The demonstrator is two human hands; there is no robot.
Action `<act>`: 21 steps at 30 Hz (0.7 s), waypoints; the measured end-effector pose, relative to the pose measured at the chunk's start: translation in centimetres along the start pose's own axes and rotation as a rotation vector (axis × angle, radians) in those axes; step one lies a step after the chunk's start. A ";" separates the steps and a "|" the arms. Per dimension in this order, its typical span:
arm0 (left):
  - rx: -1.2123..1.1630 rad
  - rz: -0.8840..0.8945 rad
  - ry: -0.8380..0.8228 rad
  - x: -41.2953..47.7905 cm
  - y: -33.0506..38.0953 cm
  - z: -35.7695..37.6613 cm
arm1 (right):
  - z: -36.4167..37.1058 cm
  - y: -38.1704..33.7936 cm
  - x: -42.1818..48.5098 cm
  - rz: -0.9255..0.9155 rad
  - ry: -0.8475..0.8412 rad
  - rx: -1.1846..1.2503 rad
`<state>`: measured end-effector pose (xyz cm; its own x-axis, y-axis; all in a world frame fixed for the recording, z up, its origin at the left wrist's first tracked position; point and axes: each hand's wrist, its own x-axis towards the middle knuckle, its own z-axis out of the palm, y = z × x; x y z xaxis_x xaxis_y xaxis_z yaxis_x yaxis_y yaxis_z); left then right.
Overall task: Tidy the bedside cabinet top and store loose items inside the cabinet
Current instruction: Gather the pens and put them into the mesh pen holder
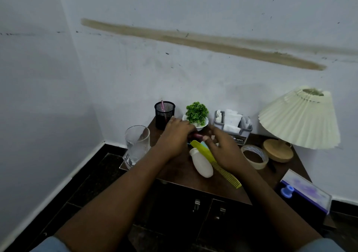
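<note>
Both my hands are over the dark wooden cabinet top (180, 171). My left hand (175, 137) and my right hand (222, 149) meet over a small dark red object (197, 135), each with fingers on one end of it. Under my right hand lie a yellow comb (222, 169), a light blue item (204, 145) and a white bottle (201, 163) on its side. A roll of clear tape (255, 156) lies to the right. The cabinet's two doors (209, 213) below are closed.
At the back stand a black mesh pen cup (164, 114), a small green potted plant (196, 114) and a grey organiser (232, 126) with white packets. A glass (136, 145) stands at the left edge, a pleated lamp (298, 120) at the right, a purple box (306, 191) beyond.
</note>
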<state>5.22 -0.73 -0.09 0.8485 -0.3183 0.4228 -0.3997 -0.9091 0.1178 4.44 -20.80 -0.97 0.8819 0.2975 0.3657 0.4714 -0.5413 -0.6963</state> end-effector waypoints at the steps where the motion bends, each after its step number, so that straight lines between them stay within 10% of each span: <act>1: -0.055 0.076 0.085 0.0 0.6 -0.3 | 0.1 -0.6 0.3 0.149 0.021 0.279; 4: -0.167 0.266 0.274 -0.4 2.2 -0.5 | 0.1 -1.5 1.0 0.633 -0.078 0.951; 8: -0.338 0.374 0.285 -0.4 3.1 0.9 | 0.2 -1.0 1.3 0.763 -0.222 1.211; 14: -0.866 -0.119 0.362 -1.1 2.5 3.4 | -0.3 0.2 2.0 0.777 0.048 1.204; 17: -0.448 -0.266 0.269 -0.4 0.3 3.7 | -0.6 0.3 2.1 0.713 0.141 1.175; 21: 0.113 -0.341 -0.252 -0.5 -1.8 4.7 | -0.9 0.5 2.2 0.660 0.167 1.026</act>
<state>7.11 -0.17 -4.71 0.9890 -0.0374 0.1430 -0.0532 -0.9927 0.1082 6.58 -21.11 0.02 0.9743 0.0564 -0.2181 -0.2241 0.3414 -0.9128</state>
